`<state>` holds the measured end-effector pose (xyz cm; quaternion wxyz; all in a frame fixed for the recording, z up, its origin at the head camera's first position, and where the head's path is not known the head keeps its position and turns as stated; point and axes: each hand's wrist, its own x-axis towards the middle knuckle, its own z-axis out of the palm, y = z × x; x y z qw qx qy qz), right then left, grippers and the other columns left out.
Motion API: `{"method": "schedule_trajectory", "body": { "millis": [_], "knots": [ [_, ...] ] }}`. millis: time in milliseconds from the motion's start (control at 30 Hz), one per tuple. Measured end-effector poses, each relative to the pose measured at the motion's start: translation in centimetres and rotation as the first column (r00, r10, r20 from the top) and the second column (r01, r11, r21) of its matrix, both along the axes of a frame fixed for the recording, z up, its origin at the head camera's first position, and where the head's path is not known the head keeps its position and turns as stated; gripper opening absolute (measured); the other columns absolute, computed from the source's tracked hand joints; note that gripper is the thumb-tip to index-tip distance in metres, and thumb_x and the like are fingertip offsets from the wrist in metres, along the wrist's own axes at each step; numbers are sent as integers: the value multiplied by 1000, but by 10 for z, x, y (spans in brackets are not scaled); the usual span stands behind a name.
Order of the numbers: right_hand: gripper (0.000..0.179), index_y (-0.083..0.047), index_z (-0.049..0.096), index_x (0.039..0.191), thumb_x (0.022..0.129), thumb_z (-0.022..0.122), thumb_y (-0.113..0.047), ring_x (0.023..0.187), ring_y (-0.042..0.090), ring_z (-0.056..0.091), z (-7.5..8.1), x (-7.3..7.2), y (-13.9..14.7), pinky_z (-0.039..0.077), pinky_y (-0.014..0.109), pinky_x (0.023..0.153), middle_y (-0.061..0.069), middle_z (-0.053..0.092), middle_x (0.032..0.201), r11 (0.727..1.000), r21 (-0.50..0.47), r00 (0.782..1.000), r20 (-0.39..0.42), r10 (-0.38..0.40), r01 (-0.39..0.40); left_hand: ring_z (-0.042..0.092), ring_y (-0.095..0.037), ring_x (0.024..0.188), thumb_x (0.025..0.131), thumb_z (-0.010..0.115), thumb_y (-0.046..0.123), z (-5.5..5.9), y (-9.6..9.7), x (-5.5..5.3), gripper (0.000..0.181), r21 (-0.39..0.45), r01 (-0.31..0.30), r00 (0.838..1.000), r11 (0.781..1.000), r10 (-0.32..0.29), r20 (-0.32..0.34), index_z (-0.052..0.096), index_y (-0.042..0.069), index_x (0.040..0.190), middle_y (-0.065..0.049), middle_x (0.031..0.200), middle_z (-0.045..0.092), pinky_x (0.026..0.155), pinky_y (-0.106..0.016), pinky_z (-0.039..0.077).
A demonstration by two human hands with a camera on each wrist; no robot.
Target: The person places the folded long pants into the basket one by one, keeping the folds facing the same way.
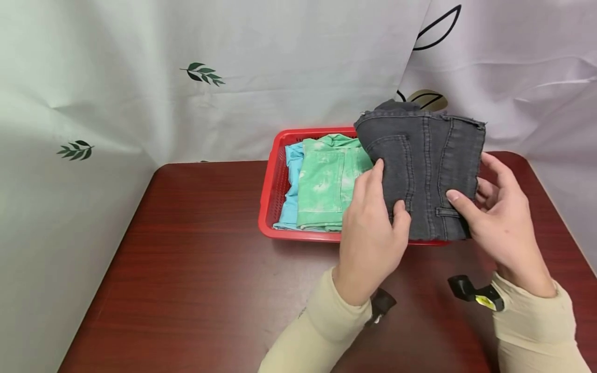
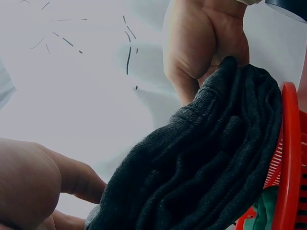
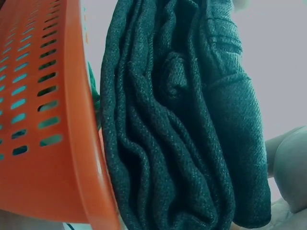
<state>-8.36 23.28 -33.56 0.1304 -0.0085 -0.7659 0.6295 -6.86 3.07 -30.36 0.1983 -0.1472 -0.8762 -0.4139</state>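
Note:
A folded pair of dark grey jeans (image 1: 422,176), with stitched seams, a pocket and a belt loop, is held up over the right part of a red basket (image 1: 303,235). My right hand (image 1: 506,228) grips its right edge, thumb on the front face and fingers behind. Fingertips of my left hand (image 1: 370,230) rest against the jeans' front, near the lower left. Stacked fabric layers of the jeans (image 2: 192,158) show edge-on in the left wrist view, close beside the basket rim (image 2: 290,158). Inside the basket lies a folded green tie-dye garment (image 1: 322,181), beside a light blue one (image 1: 291,199).
The basket stands on a dark red wooden table (image 1: 196,248) near its back edge. Behind it hangs a white curtain (image 1: 261,62) with leaf prints. The jeans hide the basket's right side.

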Motion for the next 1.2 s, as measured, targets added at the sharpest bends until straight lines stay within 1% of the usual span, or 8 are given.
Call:
{"method": "schedule_trajectory", "body": {
  "millis": [167, 300, 433, 600, 833, 1033, 1200],
  "knots": [
    [78, -16, 32, 155, 90, 69, 5, 90, -1, 69, 2, -1, -3, 53, 13, 66, -13, 69, 109, 1000, -20, 1000, -15, 8, -8, 62, -19, 116, 95, 65, 13, 3, -3, 0, 61, 11, 0, 1000, 1000, 0, 22, 41, 1, 150, -10, 142, 51, 97, -27, 50],
    [77, -15, 34, 154, 89, 69, 6, 91, 2, 70, 3, -2, -7, 54, 14, 66, -9, 70, 109, 996, -83, 999, -37, 38, -41, 64, -20, 113, 95, 65, 13, 5, -7, 0, 61, 15, -7, 1000, 1000, 7, 23, 41, 2, 150, -10, 142, 51, 96, -28, 51],
    [77, -14, 35, 154, 88, 69, 8, 91, 3, 70, 5, -4, -11, 55, 15, 66, -8, 70, 109, 992, -113, 997, -56, 57, -63, 65, -20, 109, 95, 65, 12, 7, -12, -1, 60, 21, -15, 1000, 1000, 14, 17, 43, 2, 150, -9, 142, 52, 94, -28, 53],
    [78, -12, 34, 154, 87, 69, 10, 91, 4, 71, 5, -8, -17, 55, 15, 68, -7, 71, 108, 985, -147, 994, -69, 83, -92, 62, -19, 116, 94, 66, 11, 8, -18, -3, 60, 39, -26, 1000, 999, 25, 13, 44, 2, 149, -9, 141, 53, 96, -28, 51],
    [78, -9, 34, 153, 87, 68, 12, 94, 5, 70, 5, -12, -23, 54, 14, 69, -5, 70, 109, 976, -189, 992, -80, 96, -110, 59, -18, 121, 94, 66, 11, 10, -24, -5, 61, 57, -32, 999, 998, 30, 34, 44, 4, 150, -7, 142, 53, 99, -29, 50],
    [76, -9, 35, 152, 86, 67, 13, 96, 8, 69, 7, -15, -29, 55, 15, 71, -1, 70, 110, 963, -230, 987, -105, 122, -143, 57, -20, 123, 93, 67, 9, 11, -29, -7, 61, 72, -48, 998, 996, 45, 43, 45, 5, 150, -7, 141, 53, 101, -33, 49],
    [76, -9, 37, 151, 86, 67, 14, 96, 8, 69, 8, -17, -34, 55, 16, 71, 0, 70, 110, 959, -232, 983, -119, 138, -163, 56, -20, 124, 93, 67, 7, 12, -35, -9, 61, 84, -56, 998, 995, 52, 40, 46, 5, 149, -7, 140, 54, 101, -34, 49]
  ]
}}
